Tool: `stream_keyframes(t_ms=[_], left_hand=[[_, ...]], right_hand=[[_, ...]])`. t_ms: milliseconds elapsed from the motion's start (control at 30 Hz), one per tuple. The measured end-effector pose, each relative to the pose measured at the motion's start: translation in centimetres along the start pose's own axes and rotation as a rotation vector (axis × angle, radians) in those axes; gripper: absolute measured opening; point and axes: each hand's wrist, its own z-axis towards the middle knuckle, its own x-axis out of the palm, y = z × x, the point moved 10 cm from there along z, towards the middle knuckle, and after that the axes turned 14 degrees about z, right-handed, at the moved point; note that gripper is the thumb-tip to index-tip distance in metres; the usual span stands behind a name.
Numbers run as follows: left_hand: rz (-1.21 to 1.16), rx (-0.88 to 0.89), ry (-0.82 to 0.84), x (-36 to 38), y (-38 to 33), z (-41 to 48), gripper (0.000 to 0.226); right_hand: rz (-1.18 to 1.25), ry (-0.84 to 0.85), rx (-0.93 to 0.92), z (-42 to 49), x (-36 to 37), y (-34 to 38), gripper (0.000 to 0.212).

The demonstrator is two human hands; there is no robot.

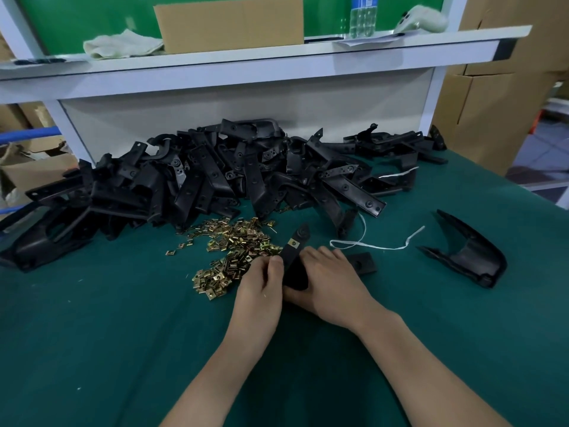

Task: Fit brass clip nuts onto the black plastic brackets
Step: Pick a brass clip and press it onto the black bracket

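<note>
Two hands: left hand (pixel 261 283) and right hand (pixel 331 283) both grasp one black bracket (pixel 295 251)
Clip nut (pixel 293 242): seated on bracket
Loose nuts (pixel 237 248): left, on green table (pixel 123 318)

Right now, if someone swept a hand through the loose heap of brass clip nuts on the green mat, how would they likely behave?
The brass clip nuts would probably scatter rather than move together: they lie loose, with strays already at the edges. They look small, thin and flat-sided, so likely light and apt to slide, not roll. The mat may slow them.
</note>
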Motion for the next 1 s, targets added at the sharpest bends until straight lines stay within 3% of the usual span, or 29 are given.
stream_keyframes(t_ms=[233,500,600,800,1000], left_hand=[[0.136,0.132,0.080,0.4,-1.0,-0.2,0.025],[0.253,0.284,0.293,0.2,-1.4,-0.6,0.022],[0.185,0.230,0.199,-0.2,-1.5,-0.5,0.021],[0.031,-0.041,-0.099,0.4,0.0,-0.3,0.038],[0.197,0.082,-0.120,0.3,-1.1,-0.1,0.039]], right_hand=[[-0.001,0.003,-0.013,-0.1,0.0,0.0,0.082],[0.030,0.008,-0.020,-0.2,-0.1,0.2,0.084],[0.037,0.009,-0.004,-0.1,-0.1,0.2,0.081],[0.020,0.020,-0.001,-0.1,0.1,0.3,0.083],[0.029,0.026,-0.016,-0.1,0.0,0.5,0.084]])
